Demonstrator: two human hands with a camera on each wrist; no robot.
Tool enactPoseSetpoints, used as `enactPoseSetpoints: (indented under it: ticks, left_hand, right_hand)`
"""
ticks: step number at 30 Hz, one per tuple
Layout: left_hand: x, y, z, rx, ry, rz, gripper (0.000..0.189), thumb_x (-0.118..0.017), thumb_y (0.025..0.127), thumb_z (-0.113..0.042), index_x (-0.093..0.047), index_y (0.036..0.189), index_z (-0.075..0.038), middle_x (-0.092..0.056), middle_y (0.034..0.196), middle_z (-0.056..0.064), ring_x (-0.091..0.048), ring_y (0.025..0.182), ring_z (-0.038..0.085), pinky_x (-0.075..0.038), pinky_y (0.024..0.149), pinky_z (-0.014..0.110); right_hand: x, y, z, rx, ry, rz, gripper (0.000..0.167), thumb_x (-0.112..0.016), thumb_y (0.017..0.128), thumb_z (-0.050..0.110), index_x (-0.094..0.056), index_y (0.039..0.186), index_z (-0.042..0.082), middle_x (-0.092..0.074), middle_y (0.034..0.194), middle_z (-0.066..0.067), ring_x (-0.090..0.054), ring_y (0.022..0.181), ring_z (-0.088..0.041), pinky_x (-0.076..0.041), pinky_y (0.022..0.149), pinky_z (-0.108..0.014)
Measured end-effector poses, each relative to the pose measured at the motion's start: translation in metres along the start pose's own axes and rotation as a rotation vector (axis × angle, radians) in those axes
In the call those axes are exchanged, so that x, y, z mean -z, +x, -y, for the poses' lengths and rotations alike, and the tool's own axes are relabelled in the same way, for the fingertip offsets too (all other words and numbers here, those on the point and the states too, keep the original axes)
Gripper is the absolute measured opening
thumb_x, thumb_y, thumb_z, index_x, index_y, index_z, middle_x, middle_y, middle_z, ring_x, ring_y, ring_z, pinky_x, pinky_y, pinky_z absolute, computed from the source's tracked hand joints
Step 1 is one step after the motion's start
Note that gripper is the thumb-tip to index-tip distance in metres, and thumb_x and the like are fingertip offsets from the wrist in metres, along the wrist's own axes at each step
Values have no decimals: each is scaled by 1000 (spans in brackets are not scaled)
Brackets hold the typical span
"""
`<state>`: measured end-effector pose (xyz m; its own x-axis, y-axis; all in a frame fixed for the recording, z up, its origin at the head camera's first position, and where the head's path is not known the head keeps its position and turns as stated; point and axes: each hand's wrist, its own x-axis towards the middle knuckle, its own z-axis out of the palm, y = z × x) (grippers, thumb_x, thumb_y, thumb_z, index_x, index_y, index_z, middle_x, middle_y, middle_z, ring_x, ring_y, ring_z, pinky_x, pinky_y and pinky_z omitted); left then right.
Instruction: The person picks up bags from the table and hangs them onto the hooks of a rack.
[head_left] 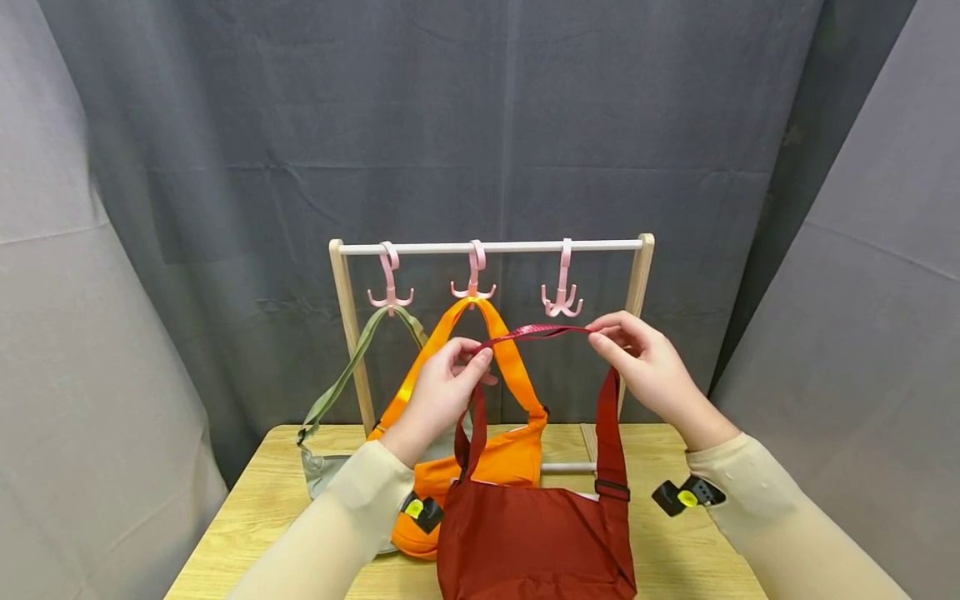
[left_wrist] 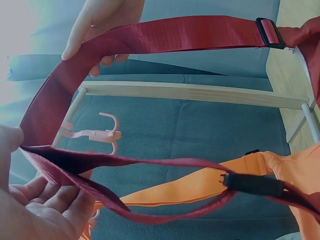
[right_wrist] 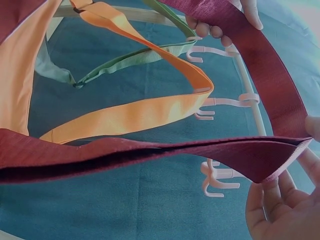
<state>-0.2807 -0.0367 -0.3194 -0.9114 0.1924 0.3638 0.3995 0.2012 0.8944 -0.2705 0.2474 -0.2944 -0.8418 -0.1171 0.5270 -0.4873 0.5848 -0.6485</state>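
A dark red shoulder bag (head_left: 536, 537) hangs by its strap (head_left: 551, 332) from both hands, low over the tabletop. My left hand (head_left: 444, 385) pinches the strap's left part between thumb and fingers, in front of the orange bag's strap. The right hand (head_left: 647, 360) pinches the strap's right part, below and to the right of a bare pink hook (head_left: 562, 292). Between the hands the strap runs nearly level, under that hook and apart from it. The left wrist view shows a black buckle (left_wrist: 270, 33) on the strap's right side.
A rack with a white bar (head_left: 517, 247) and wooden posts (head_left: 639, 275) stands on the wooden table (head_left: 247, 517). An orange bag (head_left: 510, 454) hangs from the middle pink hook (head_left: 474, 279), and a grey-green bag (head_left: 318, 468) from the left hook (head_left: 389, 287). Grey curtains surround the table.
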Motion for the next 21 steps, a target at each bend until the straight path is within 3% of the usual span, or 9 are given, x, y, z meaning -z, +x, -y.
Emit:
enactPoseSetpoints:
  ticks: [11, 21]
  left_hand:
    - [0, 5, 0, 4, -7, -17, 28, -64, 103, -28, -65, 117, -4, -72, 100, 15, -77, 93, 31, -54, 75, 26]
    - [2, 10, -3, 11, -31, -36, 27, -64, 103, -26, -65, 116, -2, -73, 99, 18, -77, 91, 31, -52, 70, 26]
  right_hand:
    - [1, 4, 2, -25, -9, 9, 27, -62, 104, 29, -67, 124, 11, -71, 116, -13, -61, 94, -13, -49, 78, -25]
    - [0, 8, 4, -29, -19, 2, 28, -61, 105, 32, -68, 123, 13, -71, 113, -11, -61, 93, -15, -50, 78, -27]
